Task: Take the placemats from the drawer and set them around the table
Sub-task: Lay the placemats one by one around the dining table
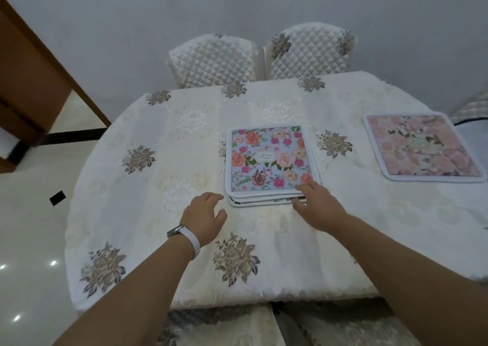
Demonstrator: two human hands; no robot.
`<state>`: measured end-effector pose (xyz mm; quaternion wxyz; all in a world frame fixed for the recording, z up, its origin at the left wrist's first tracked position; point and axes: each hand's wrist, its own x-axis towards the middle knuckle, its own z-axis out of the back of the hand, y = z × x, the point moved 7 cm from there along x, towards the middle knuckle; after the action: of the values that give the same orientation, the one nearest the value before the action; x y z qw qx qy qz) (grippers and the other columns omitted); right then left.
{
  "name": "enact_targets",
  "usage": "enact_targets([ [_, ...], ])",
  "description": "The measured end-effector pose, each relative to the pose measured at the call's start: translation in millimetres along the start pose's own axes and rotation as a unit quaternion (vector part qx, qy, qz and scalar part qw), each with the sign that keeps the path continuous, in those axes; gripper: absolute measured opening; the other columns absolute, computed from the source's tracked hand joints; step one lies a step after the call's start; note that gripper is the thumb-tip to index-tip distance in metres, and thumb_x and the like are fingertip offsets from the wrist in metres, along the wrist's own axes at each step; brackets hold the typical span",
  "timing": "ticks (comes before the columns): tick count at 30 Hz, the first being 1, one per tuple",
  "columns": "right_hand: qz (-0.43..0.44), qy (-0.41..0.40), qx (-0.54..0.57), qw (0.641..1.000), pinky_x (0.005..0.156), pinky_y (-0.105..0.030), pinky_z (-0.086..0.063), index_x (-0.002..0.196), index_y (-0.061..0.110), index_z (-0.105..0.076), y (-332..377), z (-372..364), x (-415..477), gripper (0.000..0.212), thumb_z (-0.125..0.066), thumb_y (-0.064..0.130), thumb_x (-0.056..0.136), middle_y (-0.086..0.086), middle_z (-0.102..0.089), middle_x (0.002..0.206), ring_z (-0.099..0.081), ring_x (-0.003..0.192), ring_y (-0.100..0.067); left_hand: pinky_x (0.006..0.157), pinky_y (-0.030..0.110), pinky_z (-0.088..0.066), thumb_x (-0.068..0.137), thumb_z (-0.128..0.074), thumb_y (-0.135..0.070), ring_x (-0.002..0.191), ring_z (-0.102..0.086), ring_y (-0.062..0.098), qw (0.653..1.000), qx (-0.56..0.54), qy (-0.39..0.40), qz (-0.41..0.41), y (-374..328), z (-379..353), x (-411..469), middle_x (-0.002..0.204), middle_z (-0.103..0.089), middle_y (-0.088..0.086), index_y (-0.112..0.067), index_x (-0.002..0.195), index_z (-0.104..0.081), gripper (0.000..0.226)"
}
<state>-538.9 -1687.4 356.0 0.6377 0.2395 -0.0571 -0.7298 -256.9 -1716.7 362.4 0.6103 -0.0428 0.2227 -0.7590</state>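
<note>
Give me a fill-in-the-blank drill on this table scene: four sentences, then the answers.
1. The top mat of the stack shows flowers on a ___ background.
2. A single pink placemat lies on the tablecloth to the ___ of the stack.
3. The watch with the white strap is worn on the ___ wrist.
4. At the far side of the table stand ___ quilted chairs.

Missing words: blue; right; left; two
</note>
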Motion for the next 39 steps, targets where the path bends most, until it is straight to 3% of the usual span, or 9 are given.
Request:
enact_targets([
  [5,-0.089,-0.004,0.071,0.993,0.102,-0.041,-0.039,0.148,0.017,-0.037,-30,-11,27,0.059,-0.051,0.038,0.094,-0.011,-0.041,0.143,-0.042,0.129,-0.031,0.1,0.04,-0.042,0.094,-0.054,-0.029,0.124,-0.048,0.028,0.995,-0.083,0.03,0.036,11,-25,51,0.14,-0.049,0.008,-0.016,0.135,-0.05,0.043],
  [10,-0.165,-0.025,0.123,0.978,0.101,-0.04,-0.038,0.14,0.016,-0.045,-55,-21,48,0.053,-0.053,0.036,0.092,-0.013,-0.041,0.14,-0.043,0.127,-0.033,0.08,0.03,-0.042,0.095,-0.054,-0.032,0.102,-0.056,0.023,0.963,-0.221,0.036,0.152,22,-45,93,0.13,-0.056,0.006,-0.017,0.134,-0.048,0.043],
  [15,-0.196,-0.033,0.124,0.972,0.096,-0.041,-0.039,0.13,0.013,-0.049,-68,-29,69,0.049,-0.057,0.036,0.087,-0.016,-0.049,0.125,-0.045,0.119,-0.036,0.078,0.029,-0.047,0.092,-0.057,-0.027,0.093,-0.059,0.02,0.955,-0.249,0.019,0.16,26,-58,119,0.122,-0.062,0.005,-0.02,0.135,-0.048,0.045],
  [20,-0.239,-0.069,0.154,0.956,0.095,-0.042,-0.043,0.134,0.01,-0.046,-74,-31,86,0.061,-0.059,0.046,0.087,-0.019,-0.049,0.126,-0.05,0.117,-0.037,0.067,0.022,-0.043,0.09,-0.059,-0.017,0.083,-0.058,0.015,0.948,-0.274,-0.036,0.155,24,-52,131,0.101,-0.059,-0.003,-0.017,0.133,-0.05,0.043],
  [22,-0.26,-0.105,0.225,0.933,0.084,-0.038,-0.052,0.12,0.012,-0.053,-78,-30,88,0.055,-0.062,0.052,0.083,-0.012,-0.057,0.113,-0.059,0.101,-0.031,0.068,0.022,-0.046,0.09,-0.06,-0.014,0.086,-0.059,0.016,0.929,-0.317,-0.052,0.181,24,-53,131,0.102,-0.059,-0.004,-0.015,0.132,-0.05,0.043],
  [25,-0.3,-0.15,0.385,0.86,0.071,-0.032,-0.051,0.111,0.018,-0.049,-81,-34,80,0.042,-0.072,0.041,0.083,0.005,-0.057,0.094,-0.059,0.08,-0.014,0.077,0.033,-0.056,0.086,-0.065,-0.012,0.088,-0.065,0.019,0.895,-0.386,-0.063,0.214,27,-59,126,0.105,-0.067,0.002,-0.018,0.121,-0.057,0.036],
  [32,-0.319,-0.201,0.643,0.667,0.072,-0.039,-0.061,0.117,0.011,-0.056,-63,-68,65,0.034,-0.066,0.003,0.085,-0.009,-0.066,0.11,-0.068,0.093,-0.025,0.076,0.041,-0.059,0.084,-0.071,-0.01,0.087,-0.069,0.02,0.823,-0.507,-0.038,0.255,5,-93,79,0.103,-0.068,0.005,-0.019,0.099,-0.054,0.024],
  [35,-0.3,-0.186,0.666,0.657,0.078,-0.046,-0.06,0.111,0.024,-0.06,-47,-83,54,0.036,-0.07,0.005,0.082,-0.005,-0.07,0.106,-0.069,0.095,-0.025,0.076,0.042,-0.059,0.083,-0.071,-0.005,0.088,-0.069,0.02,0.799,-0.544,-0.023,0.257,-14,-110,54,0.1,-0.068,0.004,-0.017,0.095,-0.053,0.026],
  [39,-0.306,-0.169,0.643,0.681,0.083,-0.051,-0.058,0.114,0.023,-0.054,-37,-99,34,0.042,-0.065,0.005,0.078,-0.002,-0.067,0.107,-0.067,0.098,-0.024,0.074,0.042,-0.06,0.081,-0.071,0.0,0.093,-0.07,0.023,0.77,-0.581,0.01,0.264,-33,-135,23,0.107,-0.07,0.008,-0.011,0.105,-0.055,0.031],
])
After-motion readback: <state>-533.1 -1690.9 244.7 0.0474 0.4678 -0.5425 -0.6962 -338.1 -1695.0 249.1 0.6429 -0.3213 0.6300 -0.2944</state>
